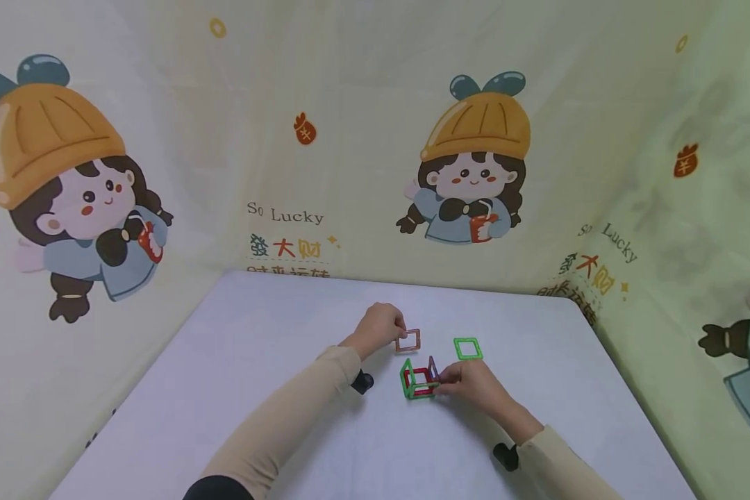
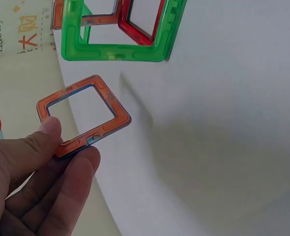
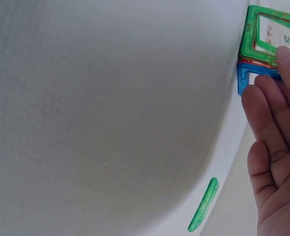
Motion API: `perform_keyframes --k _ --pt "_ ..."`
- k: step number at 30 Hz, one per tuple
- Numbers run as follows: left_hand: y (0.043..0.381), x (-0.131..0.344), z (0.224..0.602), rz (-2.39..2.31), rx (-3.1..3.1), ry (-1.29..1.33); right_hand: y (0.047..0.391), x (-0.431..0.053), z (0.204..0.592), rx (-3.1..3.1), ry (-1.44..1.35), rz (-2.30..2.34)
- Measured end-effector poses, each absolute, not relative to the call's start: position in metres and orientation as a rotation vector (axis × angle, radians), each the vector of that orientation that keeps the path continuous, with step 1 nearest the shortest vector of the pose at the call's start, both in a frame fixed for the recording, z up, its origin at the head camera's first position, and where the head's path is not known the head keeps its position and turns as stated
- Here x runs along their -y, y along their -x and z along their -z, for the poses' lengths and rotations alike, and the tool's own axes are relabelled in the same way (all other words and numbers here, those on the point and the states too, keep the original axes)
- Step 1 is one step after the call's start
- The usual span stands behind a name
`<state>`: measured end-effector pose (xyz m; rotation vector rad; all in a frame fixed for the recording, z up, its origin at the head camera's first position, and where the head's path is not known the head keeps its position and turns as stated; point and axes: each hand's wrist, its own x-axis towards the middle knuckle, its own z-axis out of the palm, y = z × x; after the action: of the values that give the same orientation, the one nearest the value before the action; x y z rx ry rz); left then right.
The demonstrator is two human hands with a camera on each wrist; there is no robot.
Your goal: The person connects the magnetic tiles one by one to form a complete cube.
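My left hand [image 1: 378, 328] pinches an orange square magnetic tile [image 2: 110, 101] at one corner between thumb and fingers. A blue edge shows along that tile. Just nearer on the table stands a small open box of magnetic tiles [image 1: 422, 396], its frames green, red, orange and blue. My right hand [image 1: 475, 385] grips the box's right side, the thumb on a green tile [image 3: 249, 34] and fingertips by a blue tile [image 3: 243, 76]. The held orange tile is apart from the box, beyond it and slightly left in the head view.
A loose green square tile [image 1: 469, 357] lies flat beyond my right hand. Both hands work over a white-covered table [image 1: 312, 444]. Behind and beside it hangs a printed cloth [image 1: 362, 173] with cartoon figures, close along the table's far and side edges.
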<state>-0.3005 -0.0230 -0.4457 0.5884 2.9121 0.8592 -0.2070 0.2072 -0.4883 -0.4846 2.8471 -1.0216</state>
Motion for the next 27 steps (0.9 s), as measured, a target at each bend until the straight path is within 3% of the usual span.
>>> perform_keyframes --k 27 --pt "0.286 0.011 0.444 -0.746 -2.904 -0.693 0.207 -0.210 0.493 -2.837 0.535 1.041"
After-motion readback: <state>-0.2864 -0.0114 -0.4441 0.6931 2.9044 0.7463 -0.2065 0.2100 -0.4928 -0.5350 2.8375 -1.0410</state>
